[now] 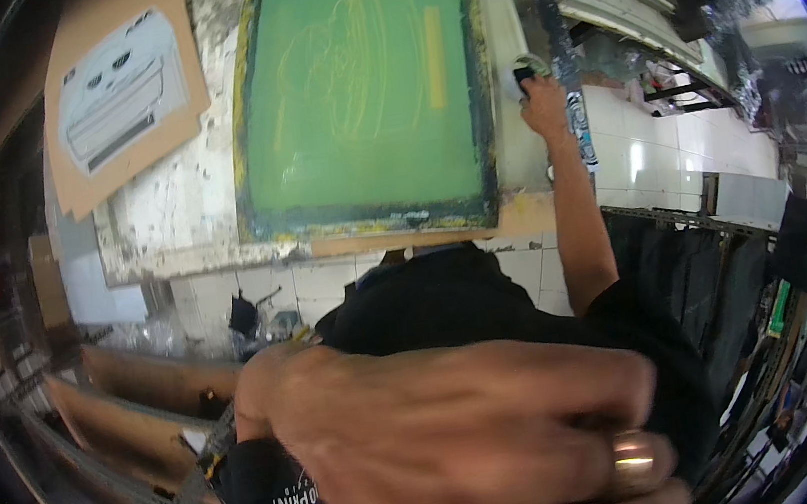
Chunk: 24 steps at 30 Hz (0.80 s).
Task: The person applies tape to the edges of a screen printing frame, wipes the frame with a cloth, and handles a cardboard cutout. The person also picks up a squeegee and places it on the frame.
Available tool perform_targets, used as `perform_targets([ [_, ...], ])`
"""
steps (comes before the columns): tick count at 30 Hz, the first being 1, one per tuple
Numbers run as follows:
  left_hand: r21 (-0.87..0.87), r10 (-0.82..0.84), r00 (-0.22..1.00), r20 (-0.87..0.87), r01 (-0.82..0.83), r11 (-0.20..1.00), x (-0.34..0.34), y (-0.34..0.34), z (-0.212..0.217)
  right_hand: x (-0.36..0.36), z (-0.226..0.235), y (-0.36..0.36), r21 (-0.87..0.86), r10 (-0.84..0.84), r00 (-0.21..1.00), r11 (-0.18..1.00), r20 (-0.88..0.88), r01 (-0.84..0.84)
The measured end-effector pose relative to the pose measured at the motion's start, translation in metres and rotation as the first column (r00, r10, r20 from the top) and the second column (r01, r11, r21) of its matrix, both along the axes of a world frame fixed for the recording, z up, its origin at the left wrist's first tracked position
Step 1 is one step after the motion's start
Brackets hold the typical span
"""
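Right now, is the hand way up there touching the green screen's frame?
Touching. In the head view the right hand rests against the right edge of the green printing screen, its fingers closed on a small dark thing there, with no gap showing.

My green printing screen (359, 96) lies framed on the stained table (177, 214); left of it rests a brown cardboard sheet (116, 86) bearing a grey-white picture.

Left hand (468, 446) close up (blurred), right hand (543, 104) outstretched
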<state>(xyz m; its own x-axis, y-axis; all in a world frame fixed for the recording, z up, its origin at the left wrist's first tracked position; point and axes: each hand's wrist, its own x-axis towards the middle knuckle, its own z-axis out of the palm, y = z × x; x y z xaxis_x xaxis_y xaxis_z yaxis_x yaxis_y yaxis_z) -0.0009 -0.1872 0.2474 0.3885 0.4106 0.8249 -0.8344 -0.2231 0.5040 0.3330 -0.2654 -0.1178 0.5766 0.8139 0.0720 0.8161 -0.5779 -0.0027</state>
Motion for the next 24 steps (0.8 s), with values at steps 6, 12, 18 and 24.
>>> perform_targets([
  [6,0.365,0.095,0.965,-0.245,0.001,0.931,-0.039,0.011,0.01,0.004,0.029,-0.016,0.039,0.025,0.982,0.999,-0.185,-0.018],
  [12,0.28,0.591,0.597,-0.543,-0.534,0.798,-0.063,0.048,-0.071,-0.053,0.116,-0.046,0.068,-0.085,0.879,0.989,-0.469,0.132],
  [18,-0.304,-0.126,0.425,-0.896,-0.381,0.873,-0.043,0.035,-0.2,-0.182,0.172,-0.016,0.217,0.365,0.753,0.931,-0.547,-0.294],
  [24,-0.89,-0.494,0.743,-0.452,-0.342,0.301,-0.04,0.004,-0.258,-0.242,0.147,0.003,0.534,0.619,0.529,0.779,-0.58,-0.327],
])
